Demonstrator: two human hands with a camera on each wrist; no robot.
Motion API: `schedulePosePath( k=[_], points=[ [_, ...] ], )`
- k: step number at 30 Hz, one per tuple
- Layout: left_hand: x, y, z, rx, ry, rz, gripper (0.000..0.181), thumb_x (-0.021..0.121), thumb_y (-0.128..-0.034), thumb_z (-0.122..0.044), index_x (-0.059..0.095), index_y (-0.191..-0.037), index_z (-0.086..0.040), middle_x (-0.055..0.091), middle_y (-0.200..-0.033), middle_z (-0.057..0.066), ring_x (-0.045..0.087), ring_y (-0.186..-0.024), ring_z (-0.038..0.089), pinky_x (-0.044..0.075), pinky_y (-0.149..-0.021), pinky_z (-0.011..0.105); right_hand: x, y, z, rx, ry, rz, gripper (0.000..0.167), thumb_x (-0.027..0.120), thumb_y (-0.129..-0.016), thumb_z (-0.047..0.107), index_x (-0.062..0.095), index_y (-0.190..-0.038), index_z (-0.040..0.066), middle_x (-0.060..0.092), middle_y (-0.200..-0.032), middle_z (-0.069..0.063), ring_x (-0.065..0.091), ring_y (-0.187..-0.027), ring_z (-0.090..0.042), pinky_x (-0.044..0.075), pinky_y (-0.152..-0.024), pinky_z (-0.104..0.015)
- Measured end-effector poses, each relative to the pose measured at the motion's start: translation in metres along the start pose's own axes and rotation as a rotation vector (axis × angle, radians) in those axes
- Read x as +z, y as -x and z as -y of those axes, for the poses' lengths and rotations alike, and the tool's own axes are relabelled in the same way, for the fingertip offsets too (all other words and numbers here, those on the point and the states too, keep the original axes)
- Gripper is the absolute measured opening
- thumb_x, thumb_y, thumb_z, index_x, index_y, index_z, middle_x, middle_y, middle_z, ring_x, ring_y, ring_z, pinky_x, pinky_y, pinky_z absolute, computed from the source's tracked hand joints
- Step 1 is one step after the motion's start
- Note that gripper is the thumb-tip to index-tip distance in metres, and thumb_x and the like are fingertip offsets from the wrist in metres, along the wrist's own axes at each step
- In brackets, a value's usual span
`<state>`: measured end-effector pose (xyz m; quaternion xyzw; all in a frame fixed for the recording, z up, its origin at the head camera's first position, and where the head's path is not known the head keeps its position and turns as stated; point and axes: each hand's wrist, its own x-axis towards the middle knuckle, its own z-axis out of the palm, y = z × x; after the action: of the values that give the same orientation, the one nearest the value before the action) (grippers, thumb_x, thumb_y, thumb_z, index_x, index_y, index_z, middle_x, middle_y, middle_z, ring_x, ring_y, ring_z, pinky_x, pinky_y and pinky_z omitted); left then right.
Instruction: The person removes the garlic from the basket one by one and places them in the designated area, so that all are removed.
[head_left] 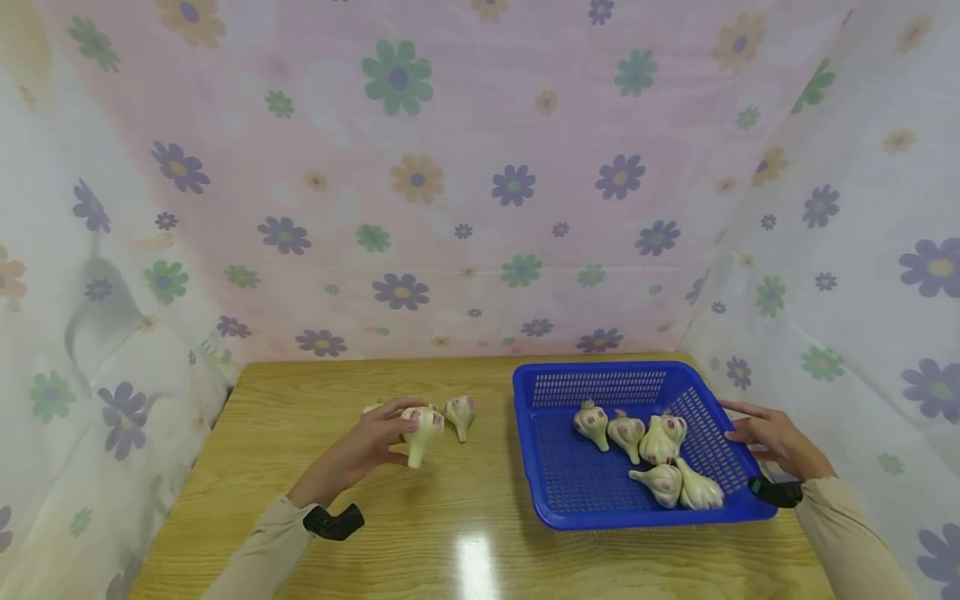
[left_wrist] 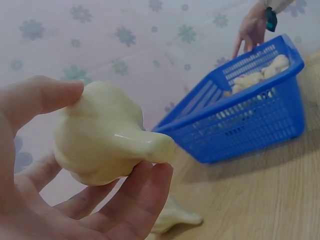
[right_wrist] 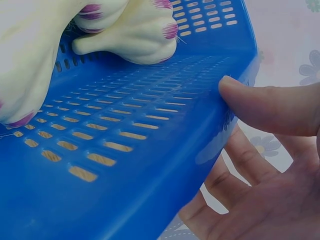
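In the head view my left hand (head_left: 365, 443) holds a garlic bulb (head_left: 425, 427) above the table, its stem pointing down. The left wrist view has the thumb on one side of this bulb (left_wrist: 102, 132) and the fingers beneath it. A second garlic bulb (head_left: 461, 414) lies on the table just beyond, and a bit of another pale one (head_left: 371, 408) peeks out behind the hand. My right hand (head_left: 776, 442) grips the right side of a blue plastic basket (head_left: 534, 467). In the right wrist view its thumb rests on the basket rim (right_wrist: 200, 125), with the fingers outside the wall.
Several garlic bulbs (head_left: 662, 442) sit inside the basket, mostly toward its right half. Basket and loose bulbs share a wooden table (head_left: 420, 533). Flower-printed cloth (head_left: 465, 167) hangs behind the table and along both sides.
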<state>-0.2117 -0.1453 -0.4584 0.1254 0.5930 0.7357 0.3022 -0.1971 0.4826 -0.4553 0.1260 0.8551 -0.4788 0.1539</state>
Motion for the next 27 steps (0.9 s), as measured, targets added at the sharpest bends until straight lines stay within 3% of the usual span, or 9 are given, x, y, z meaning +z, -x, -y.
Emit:
schedulePosePath(
  k=[5,13,27],
  points=[
    [-0.014,0.007,0.000,0.006,-0.019,-0.050,0.045,0.047,-0.1005,-0.020,0.035,-0.142,-0.010,0.047,-0.124,0.013,0.057,-0.099,0.027,0.050,-0.082,0.049,-0.001,0.001,-0.001,-0.021,0.009,0.019,0.071,0.058,-0.091,0.012,0.017,-0.148,-0.004,0.062,-0.113,-0.019,0.065,-0.091,-0.030,0.054,-0.077,-0.044],
    [-0.032,0.013,-0.006,0.007,-0.064,-0.175,0.049,0.052,-0.0980,-0.024,0.036,-0.142,-0.010,0.049,-0.120,0.009,0.059,-0.096,0.026,0.051,-0.081,0.048,-0.001,-0.002,-0.001,0.010,-0.013,0.008,0.075,0.062,-0.089,0.012,0.017,-0.148,-0.003,0.065,-0.108,-0.015,0.066,-0.089,-0.030,0.054,-0.076,-0.045],
    [-0.062,0.027,-0.008,-0.022,-0.126,-0.348,0.060,0.056,-0.0962,-0.029,0.030,-0.145,-0.007,0.047,-0.127,0.011,0.057,-0.106,0.030,0.051,-0.084,0.046,0.000,-0.001,-0.003,0.013,-0.016,0.010,0.076,0.062,-0.089,0.012,0.018,-0.148,-0.003,0.065,-0.109,-0.014,0.066,-0.090,-0.029,0.053,-0.077,-0.045]
  ],
)
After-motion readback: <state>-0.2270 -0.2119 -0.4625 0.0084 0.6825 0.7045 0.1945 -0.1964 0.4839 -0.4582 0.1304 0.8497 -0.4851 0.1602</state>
